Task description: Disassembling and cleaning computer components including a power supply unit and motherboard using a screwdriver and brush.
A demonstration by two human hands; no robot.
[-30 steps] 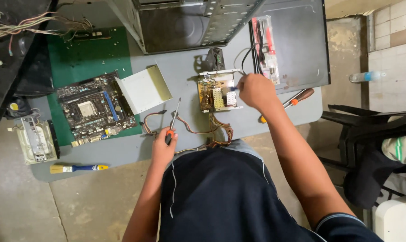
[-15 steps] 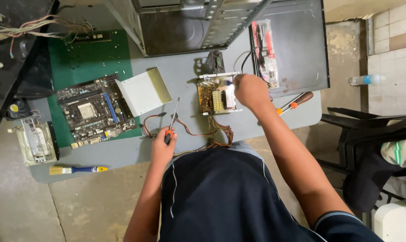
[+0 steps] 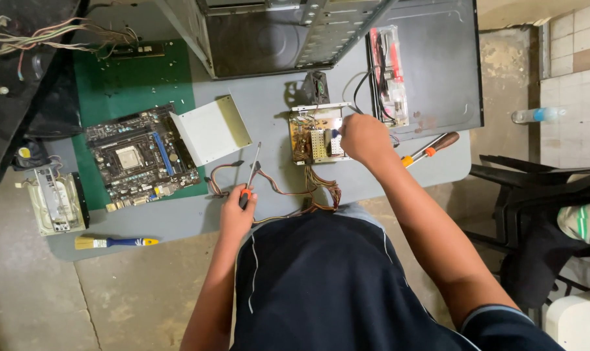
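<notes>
Opened power-supply board on grey bench.
L hand (image 3: 238, 211) gripping orange-handled pliers (image 3: 249, 179), parked aside; R hand (image 3: 363, 138) clenched over tan circuit board w/ wire bundle (image 3: 314, 135), steadying.

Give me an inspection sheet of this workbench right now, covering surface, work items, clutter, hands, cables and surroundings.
Surface: grey table, green mat at its left.
Job's things: open power supply board; needle-nose pliers.
Clutter: motherboard, white metal cover, paintbrush, screwdriver, drive, computer case.
Grippers: left hand holds the pliers; right hand on the board.
Cables: orange wire bundle trailing from the board; loose wires top left.
Surroundings: concrete floor, black chair, plastic bottle.
</notes>
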